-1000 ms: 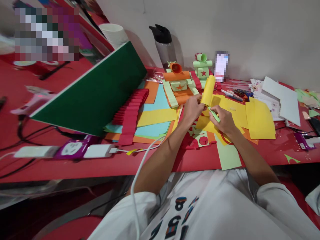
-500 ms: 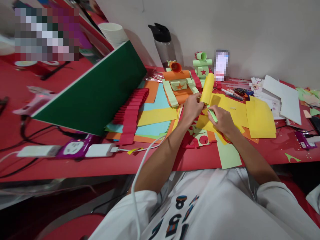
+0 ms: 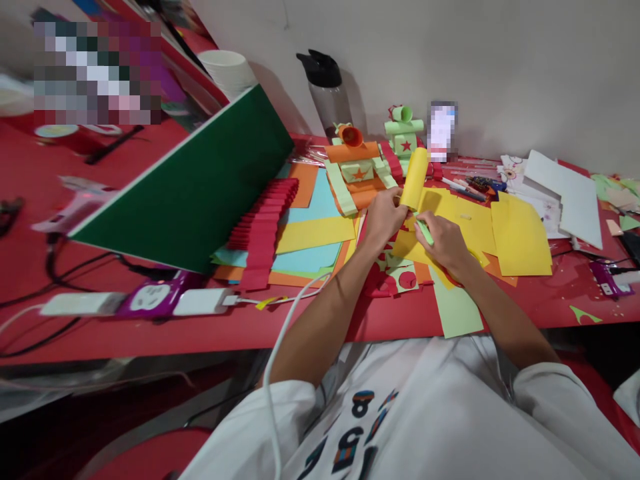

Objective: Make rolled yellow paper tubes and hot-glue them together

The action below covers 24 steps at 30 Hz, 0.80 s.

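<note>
A rolled yellow paper tube [image 3: 415, 179] leans up and to the right, its lower end pinched in the closed fingers of my left hand [image 3: 386, 215]. Close beside that end is my right hand [image 3: 444, 241], closed on a slim light-green stick-like tool [image 3: 425, 231] whose tip points toward the tube. The exact kind of tool is too small to tell. Sheets of yellow paper [image 3: 475, 223] lie under and around my right hand. Behind my left hand stands an orange and green paper model [image 3: 359, 170] with a star on it. A green paper model [image 3: 405, 137] is farther back.
A tilted green board [image 3: 190, 193] stands at left, beside pleated red paper [image 3: 263, 227]. Along the wall are a bottle [image 3: 327, 93] and a phone [image 3: 443, 132]. A purple power strip [image 3: 153, 295] and a white cable [image 3: 280, 340] lie near the front edge. White foam board [image 3: 575, 193] is at right.
The view has shifted very slightly. Both hands, the tube and the green tool keep nearly the same positions.
</note>
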{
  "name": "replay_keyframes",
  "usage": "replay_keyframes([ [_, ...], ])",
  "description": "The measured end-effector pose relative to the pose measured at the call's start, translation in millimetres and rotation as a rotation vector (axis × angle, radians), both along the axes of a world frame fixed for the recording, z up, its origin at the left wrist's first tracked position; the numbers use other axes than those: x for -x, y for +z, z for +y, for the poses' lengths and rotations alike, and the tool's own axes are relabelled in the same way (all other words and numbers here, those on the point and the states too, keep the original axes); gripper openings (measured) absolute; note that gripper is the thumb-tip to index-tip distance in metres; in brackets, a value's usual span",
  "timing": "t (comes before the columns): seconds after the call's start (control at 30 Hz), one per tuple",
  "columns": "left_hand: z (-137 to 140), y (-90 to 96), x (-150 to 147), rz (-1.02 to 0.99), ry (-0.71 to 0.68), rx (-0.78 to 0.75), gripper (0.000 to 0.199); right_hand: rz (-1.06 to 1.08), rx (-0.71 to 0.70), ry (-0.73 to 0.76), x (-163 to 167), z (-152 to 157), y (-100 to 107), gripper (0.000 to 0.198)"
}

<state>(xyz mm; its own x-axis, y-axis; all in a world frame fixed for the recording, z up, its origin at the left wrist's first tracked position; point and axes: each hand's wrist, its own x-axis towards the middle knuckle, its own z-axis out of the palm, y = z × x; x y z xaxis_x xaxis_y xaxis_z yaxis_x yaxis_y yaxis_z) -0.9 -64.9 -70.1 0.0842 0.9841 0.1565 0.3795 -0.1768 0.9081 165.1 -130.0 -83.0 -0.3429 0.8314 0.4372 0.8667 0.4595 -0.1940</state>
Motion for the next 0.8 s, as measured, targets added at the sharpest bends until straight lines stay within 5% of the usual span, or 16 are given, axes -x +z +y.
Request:
replay_keyframes([
  [0.8,1.8,-3.0,-0.3,-0.027,-0.001,-0.013,0.039,-0.037,0.012,-0.033,2.7,-1.2,1.0,0.022],
])
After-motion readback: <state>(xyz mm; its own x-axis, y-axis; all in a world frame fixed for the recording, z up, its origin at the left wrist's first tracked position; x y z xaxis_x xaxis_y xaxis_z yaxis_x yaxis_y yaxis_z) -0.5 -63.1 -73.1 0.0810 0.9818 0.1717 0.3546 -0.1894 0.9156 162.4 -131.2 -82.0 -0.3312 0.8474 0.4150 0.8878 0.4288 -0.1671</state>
